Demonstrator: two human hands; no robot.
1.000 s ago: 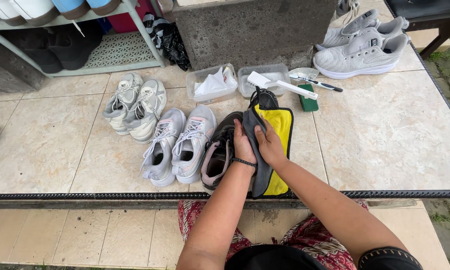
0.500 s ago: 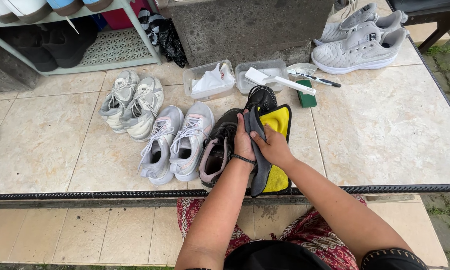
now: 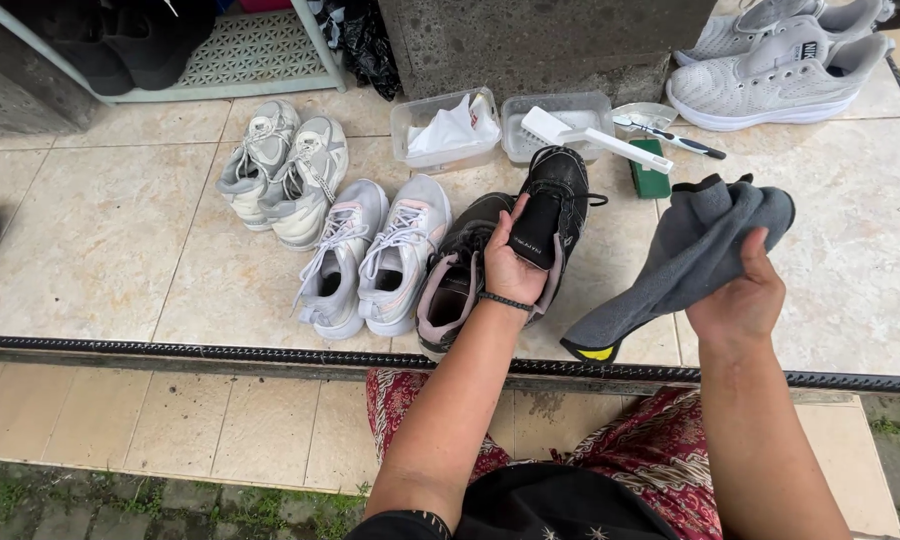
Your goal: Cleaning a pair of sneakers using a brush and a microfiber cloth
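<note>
A: Left hand [image 3: 511, 268] wrapped round the heel of a black shoe [image 3: 550, 205], thumb on the inner side, fingers curled over the back. Raised just above the tiled floor [image 3: 90, 240], toe pointing far, laces loose.

B: And its mate?

A: Just left of it, lying on the tiles: a second dark shoe [image 3: 457, 272], grey-black with a pinkish collar lining, touching or nearly touching the held one.

B: Right hand [image 3: 740, 298]?

A: Closed tight on a grey cloth [image 3: 685, 255], bunched at the top, hanging down to a point with a yellow patch at the near tip. Well right of the black shoe, apart from it.

B: Boxes or packs further back?

A: Two clear plastic tubs side by side at the far edge. Left tub [image 3: 444, 130] holding crumpled white material with a small red mark; right tub [image 3: 558, 112] with a white brush [image 3: 592, 138] resting across its rim. Right of that, a small green block [image 3: 650, 166] and a dark-handled small brush [image 3: 670, 137] lying on a shallow clear dish.

B: Other footwear?

A: White pair with pink trim [image 3: 372, 255] left of the dark shoes, grey-white pair [image 3: 285, 170] further left and back, pale grey pair [image 3: 780, 60] at far right.
</note>
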